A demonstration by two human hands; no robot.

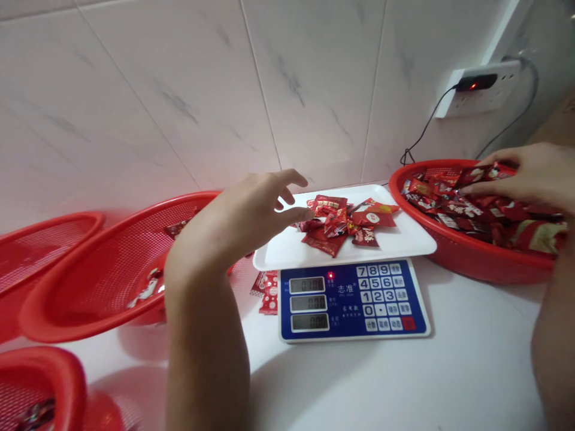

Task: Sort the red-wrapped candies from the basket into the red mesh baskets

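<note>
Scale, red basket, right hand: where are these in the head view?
Scale [354, 299], head view, on the blue keypad panel.
Red basket [485, 266], head view, on its outer wall.
Right hand [525, 176], head view, on the back of the hand.

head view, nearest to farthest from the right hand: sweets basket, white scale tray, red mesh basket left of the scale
1. Red basket of wrapped sweets: under the right hand.
2. White scale tray: centre.
3. Red mesh basket: left, past the left arm.
</note>
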